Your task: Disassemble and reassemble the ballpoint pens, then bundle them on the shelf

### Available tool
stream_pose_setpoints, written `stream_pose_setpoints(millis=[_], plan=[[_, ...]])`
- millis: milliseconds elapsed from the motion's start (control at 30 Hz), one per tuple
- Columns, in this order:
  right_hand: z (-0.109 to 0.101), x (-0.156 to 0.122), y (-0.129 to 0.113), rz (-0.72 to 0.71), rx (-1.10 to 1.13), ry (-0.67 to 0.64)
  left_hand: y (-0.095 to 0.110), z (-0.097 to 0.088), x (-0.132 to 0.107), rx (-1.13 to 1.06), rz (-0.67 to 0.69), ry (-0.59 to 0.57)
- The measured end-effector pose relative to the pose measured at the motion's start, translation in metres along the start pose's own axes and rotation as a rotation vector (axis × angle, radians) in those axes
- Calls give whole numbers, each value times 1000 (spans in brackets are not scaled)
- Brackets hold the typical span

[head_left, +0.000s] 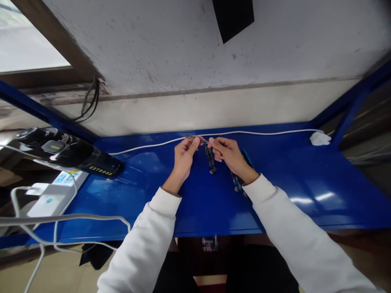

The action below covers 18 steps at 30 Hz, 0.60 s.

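My left hand (184, 156) is closed, pinching the dark barrel of a slim pen (190, 137) between thumb and fingers, its pointed tip to the left. Fingertips of my right hand (228, 154) are closed on the pen's thin right end; whether that end is a separate refill is too small to tell. Just below, between the hands, several dark pen pieces (210, 160) lie on the blue shelf (201, 203). A bunch of dark and blue pens (237, 183) lies under my right wrist, partly hidden by it.
A black device marked EXTRORD (82, 156) and a white power strip (49, 199) with looping cables are on the left. A white cord (259, 132) runs along the shelf's back, reaching a crumpled white piece (320, 138). Blue frame posts (351, 106) flank the shelf.
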State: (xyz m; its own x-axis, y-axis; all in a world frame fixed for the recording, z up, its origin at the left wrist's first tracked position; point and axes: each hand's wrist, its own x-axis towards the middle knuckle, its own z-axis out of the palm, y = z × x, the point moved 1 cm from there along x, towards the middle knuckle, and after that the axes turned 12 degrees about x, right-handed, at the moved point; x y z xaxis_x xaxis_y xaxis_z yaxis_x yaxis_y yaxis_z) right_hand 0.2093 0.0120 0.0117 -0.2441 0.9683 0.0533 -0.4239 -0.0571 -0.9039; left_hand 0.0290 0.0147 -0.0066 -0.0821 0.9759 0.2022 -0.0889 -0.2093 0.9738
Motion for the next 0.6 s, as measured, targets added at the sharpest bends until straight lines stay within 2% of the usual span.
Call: stream_pose_setpoints(millis=[67, 167, 300, 467, 600], plan=[[3, 0, 0, 16, 68, 11, 1, 0, 0, 8, 7, -8], [2, 3, -3, -10, 205, 116, 2, 1, 0, 10, 4, -60], [-14, 12, -13, -95, 296, 252, 1, 1, 1, -103, -51, -110], [-38, 18, -22, -176, 266, 267, -1, -16, 9, -232, -200, 33], [-41, 19, -23, -193, 269, 196, -4, -34, 17, -347, -329, 169]])
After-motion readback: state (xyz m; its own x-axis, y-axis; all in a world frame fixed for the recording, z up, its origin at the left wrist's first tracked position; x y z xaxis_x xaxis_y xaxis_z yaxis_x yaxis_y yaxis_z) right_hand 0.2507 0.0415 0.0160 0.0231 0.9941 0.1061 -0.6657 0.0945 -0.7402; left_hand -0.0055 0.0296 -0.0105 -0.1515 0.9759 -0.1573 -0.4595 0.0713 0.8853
